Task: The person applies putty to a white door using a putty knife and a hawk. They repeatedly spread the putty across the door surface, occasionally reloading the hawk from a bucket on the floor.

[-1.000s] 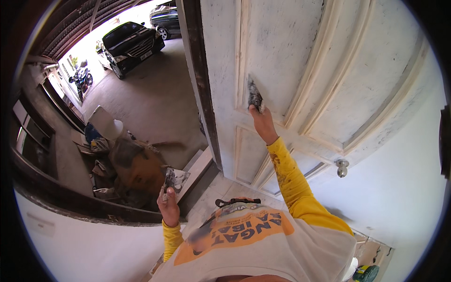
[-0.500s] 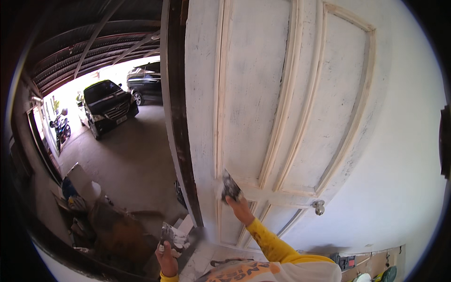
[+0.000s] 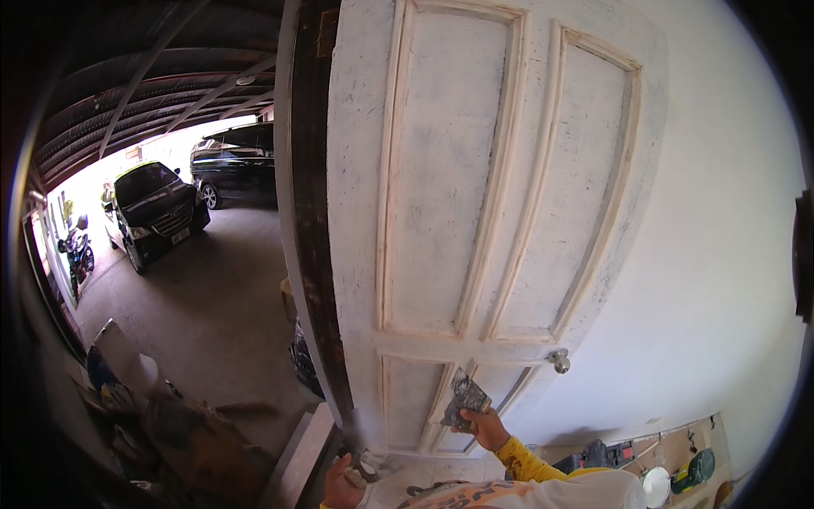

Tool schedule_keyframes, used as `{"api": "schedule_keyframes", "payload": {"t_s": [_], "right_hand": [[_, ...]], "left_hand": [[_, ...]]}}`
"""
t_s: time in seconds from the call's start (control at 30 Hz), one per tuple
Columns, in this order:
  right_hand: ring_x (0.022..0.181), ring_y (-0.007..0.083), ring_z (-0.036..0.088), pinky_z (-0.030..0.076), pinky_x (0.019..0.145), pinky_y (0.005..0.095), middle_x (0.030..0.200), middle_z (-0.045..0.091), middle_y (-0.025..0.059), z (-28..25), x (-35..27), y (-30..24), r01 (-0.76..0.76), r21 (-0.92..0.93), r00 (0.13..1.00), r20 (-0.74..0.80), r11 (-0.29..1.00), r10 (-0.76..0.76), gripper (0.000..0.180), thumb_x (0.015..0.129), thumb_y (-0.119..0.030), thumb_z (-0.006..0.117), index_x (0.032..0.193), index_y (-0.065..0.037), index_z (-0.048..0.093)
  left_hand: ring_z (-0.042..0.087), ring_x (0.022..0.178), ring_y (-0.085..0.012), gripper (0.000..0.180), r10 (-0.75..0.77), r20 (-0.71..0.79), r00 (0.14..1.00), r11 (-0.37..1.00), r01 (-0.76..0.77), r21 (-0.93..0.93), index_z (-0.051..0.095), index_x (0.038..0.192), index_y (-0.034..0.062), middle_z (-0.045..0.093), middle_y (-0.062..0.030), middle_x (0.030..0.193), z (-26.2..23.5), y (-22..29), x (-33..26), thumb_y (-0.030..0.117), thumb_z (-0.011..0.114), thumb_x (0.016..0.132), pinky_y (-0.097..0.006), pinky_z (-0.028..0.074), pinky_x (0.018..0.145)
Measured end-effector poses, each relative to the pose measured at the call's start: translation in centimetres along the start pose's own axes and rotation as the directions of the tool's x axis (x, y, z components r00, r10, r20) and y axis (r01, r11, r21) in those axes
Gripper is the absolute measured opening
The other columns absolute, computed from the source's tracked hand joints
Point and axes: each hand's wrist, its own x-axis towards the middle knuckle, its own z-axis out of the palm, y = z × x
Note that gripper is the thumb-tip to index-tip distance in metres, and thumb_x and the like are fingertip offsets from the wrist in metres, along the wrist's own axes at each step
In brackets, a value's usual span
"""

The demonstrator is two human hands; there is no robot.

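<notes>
A white-coated panel door (image 3: 536, 153) with raised moulding fills the middle of the view. My right hand (image 3: 487, 430) is closed on a putty knife (image 3: 468, 399), its wide, smeared blade angled up in front of the lower panels. I cannot tell whether the blade touches the door. Down by the lower edge, my left hand (image 3: 343, 485) grips a second putty knife (image 3: 370, 463) carrying white putty, partly blurred. The round metal doorknob (image 3: 559, 360) lies to the right of my right hand.
A dark door frame (image 3: 310, 212) borders the door on the left. Past it are two dark vehicles (image 3: 161, 208) and a motorcycle (image 3: 78, 254) under a metal roof. Cluttered items (image 3: 203, 433) stand lower left; a white round container (image 3: 656, 487) and tools sit lower right.
My right hand and its putty knife have moved down and right, from the upper panel's lower left corner to the lower panels. My left hand has dropped lower and to the right.
</notes>
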Motion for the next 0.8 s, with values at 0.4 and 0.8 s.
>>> {"api": "schedule_keyframes", "payload": {"t_s": [0.4, 0.8], "right_hand": [[0.089, 0.0144, 0.060, 0.049, 0.081, 0.0303, 0.098, 0.064, -0.0005, 3.9, 3.1, -14.0, 0.246, 0.022, 0.965, 0.089, 0.969, -0.247, 0.034, 0.087, -0.007, 0.070, 0.119, -0.006, 0.058], [0.112, 0.0249, 0.060, 0.050, 0.096, 0.0411, 0.123, 0.060, 0.0079, -9.5, -0.9, -9.1, 0.120, 0.317, 0.993, -0.045, 0.941, -0.112, 0.043, 0.091, -0.007, 0.062, 0.132, -0.005, 0.049]], "left_hand": [[0.061, 0.110, -0.0288, 0.035, 0.179, 0.412, 0.893, 0.961, -0.249, 0.120, 0.055, 0.128, -0.0011, 0.063, -0.0145, 0.121, 8.1, -4.5, 0.2, 0.015, 0.053, 0.097, -0.042, 0.046, 0.097], [0.062, 0.113, -0.0251, 0.032, 0.187, 0.241, 0.952, 0.962, -0.227, 0.153, 0.058, 0.126, 0.0021, 0.065, -0.0115, 0.123, 9.1, -11.8, 3.5, 0.020, 0.054, 0.100, -0.040, 0.047, 0.102]]}}
